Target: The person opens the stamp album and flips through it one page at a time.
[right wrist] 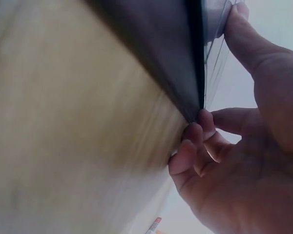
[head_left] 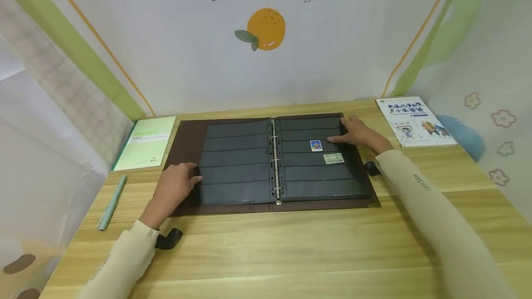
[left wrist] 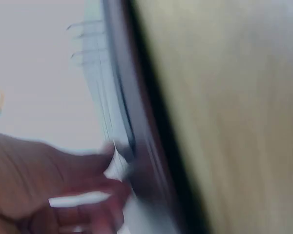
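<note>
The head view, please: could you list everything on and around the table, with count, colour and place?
Stamp album: one, brown cover with black pocket pages, lying open at the table's middle.
Ring spine: one, silver, down the album's centre.
Stamps: two, one blue and one green, in pockets of the right page.
Notepad: one, green, left of the album.
Pen: one, pale green, near the left table edge.
Booklet: one, white with blue lettering, at the far right.
Table: one, light wood.
Backdrop: white cloth with an orange print, behind the table.
Left hand: rests on the album's left page edge.
Right hand: rests on the right page's far corner.
Sleeves: two, cream.
</note>
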Motion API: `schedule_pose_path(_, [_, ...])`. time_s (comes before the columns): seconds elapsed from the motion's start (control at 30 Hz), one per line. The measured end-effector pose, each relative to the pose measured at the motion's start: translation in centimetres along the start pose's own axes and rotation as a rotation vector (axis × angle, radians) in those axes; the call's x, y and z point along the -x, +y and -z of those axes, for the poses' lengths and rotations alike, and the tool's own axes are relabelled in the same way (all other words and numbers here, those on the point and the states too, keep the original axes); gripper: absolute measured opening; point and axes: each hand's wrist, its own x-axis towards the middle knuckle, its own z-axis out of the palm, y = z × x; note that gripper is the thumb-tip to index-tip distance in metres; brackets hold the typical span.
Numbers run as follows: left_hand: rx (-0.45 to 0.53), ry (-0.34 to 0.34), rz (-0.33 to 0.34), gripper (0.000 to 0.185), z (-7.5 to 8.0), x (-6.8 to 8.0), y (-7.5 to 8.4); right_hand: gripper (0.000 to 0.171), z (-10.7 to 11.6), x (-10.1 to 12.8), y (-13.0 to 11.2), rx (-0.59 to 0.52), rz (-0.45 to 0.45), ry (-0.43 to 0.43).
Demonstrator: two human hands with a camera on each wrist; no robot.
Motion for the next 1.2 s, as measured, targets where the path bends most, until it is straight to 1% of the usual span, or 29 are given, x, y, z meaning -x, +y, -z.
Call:
schedule_pose_path(0.07, [-0.094,0.071,-0.015,0.04,-0.5,0.5,1.1,0.105,0.0,0.0,-0.2,-0.007,0.003,0.011])
schedule_pose_path(0.1, [-0.128,0.096,-0.033,0.041,-0.7,0.6,1.6,0.105,-0.1,-0.1,-0.3,-0.009,0.005,0.018])
schedule_pose_path(0.13, [-0.153,0.104,-0.054,0.043,-0.9,0.7,2.2,0.104,-0.1,-0.1,-0.4,-0.014,0.009,0.023])
schedule_pose_path(0.17, [-0.16,0.094,-0.077,0.047,-1.1,0.8,2.7,0.104,-0.2,-0.2,-0.5,-0.019,0.012,0.03])
schedule_pose_path(0.23, [-0.133,0.034,-0.125,0.058,-1.4,1.0,3.7,0.104,-0.4,-0.3,-0.7,-0.033,0.015,0.043])
schedule_pose_path(0.3, [-0.088,-0.056,-0.164,0.069,-1.6,1.1,4.4,0.103,-0.7,-0.3,-0.9,-0.055,0.013,0.053])
schedule_pose_path(0.33, [-0.068,-0.109,-0.173,0.073,-1.8,1.2,4.6,0.103,-0.8,-0.3,-1.0,-0.07,0.008,0.06])
schedule_pose_path(0.4, [-0.042,-0.2,-0.165,0.078,-2.2,1.4,5.0,0.101,-1.0,-0.3,-1.1,-0.094,0.003,0.08])
schedule_pose_path(0.47, [-0.064,-0.253,-0.158,0.081,-2.6,1.6,5.2,0.099,-1.1,-0.1,-1.3,-0.114,0.003,0.101])
schedule_pose_path(0.53, [-0.088,-0.286,-0.147,0.084,-3.0,1.7,5.3,0.097,-1.2,0.1,-1.3,-0.122,0.016,0.127])
schedule_pose_path(0.6, [-0.094,-0.301,-0.142,0.087,-3.2,1.6,5.3,0.097,-1.2,0.3,-1.3,-0.123,0.04,0.16])
schedule_pose_path(0.73, [-0.083,-0.328,-0.139,0.09,-3.2,1.2,5.4,0.09,-1.2,0.6,-1.1,-0.142,0.119,0.238])
schedule_pose_path(0.77, [-0.083,-0.337,-0.139,0.091,-3.2,1.1,5.4,0.086,-1.2,0.6,-1.0,-0.146,0.141,0.256])
schedule_pose_path(0.83, [-0.083,-0.354,-0.136,0.091,-3.1,0.9,5.4,0.075,-1.0,0.5,-0.7,-0.144,0.206,0.292])
schedule_pose_path(0.93, [-0.085,-0.376,-0.126,0.091,-3.0,0.8,5.4,0.066,-0.6,0.4,0.1,-0.144,0.244,0.323])
schedule_pose_path(1.0, [-0.085,-0.383,-0.123,0.091,-3.0,0.8,5.4,0.062,-0.2,0.5,0.6,-0.181,0.242,0.313])
schedule_pose_path(1.03, [-0.085,-0.387,-0.12,0.091,-3.0,0.8,5.4,0.063,0.1,0.7,0.8,-0.217,0.228,0.293])
schedule_pose_path(1.1, [-0.085,-0.393,-0.116,0.091,-3.0,0.8,5.4,0.064,0.6,1.0,1.2,-0.313,0.19,0.235])
schedule_pose_path(1.2, [-0.083,-0.394,-0.116,0.091,-3.0,0.8,5.5,0.065,1.5,1.3,1.7,-0.452,0.16,0.143])
